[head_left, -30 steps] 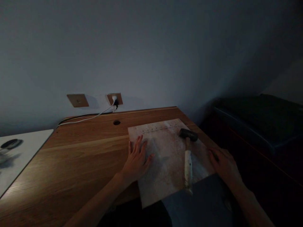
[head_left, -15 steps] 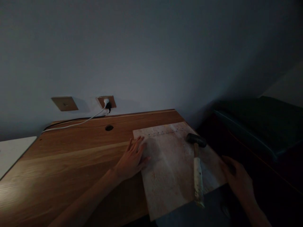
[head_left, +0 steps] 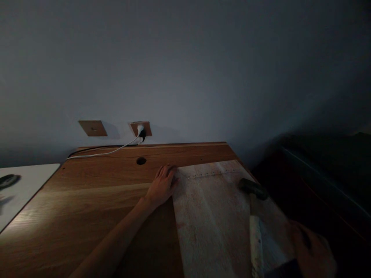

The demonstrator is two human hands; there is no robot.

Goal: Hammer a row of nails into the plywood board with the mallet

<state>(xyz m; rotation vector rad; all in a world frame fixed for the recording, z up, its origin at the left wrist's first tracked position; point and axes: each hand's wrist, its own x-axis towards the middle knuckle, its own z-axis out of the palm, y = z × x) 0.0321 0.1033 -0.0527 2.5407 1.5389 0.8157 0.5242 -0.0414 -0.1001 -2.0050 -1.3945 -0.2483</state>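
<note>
A flat, pale, stained board [head_left: 208, 216] lies on the wooden desk, with a row of small dark dots near its far edge. Closed at the board's far left corner is my left hand [head_left: 162, 184], its fingers bent together against the edge. My right hand [head_left: 311, 247] grips the right edge; its fingertips are dim and partly hidden. Resting on the board is a hammer [head_left: 255, 247] with a dark head and a worn pale grip, head away from me, touched by neither hand.
The wooden desk [head_left: 101, 208] has a round cable hole [head_left: 141, 160] and backs onto a grey wall. A white cable [head_left: 101, 155] runs from a wall socket [head_left: 146, 128]. On the left is a white surface [head_left: 31, 181] with a dark object [head_left: 9, 180] on it.
My left hand has gone from lying spread on the board to curled at its left edge. My right hand still holds the right edge. The view has shifted a little.
</note>
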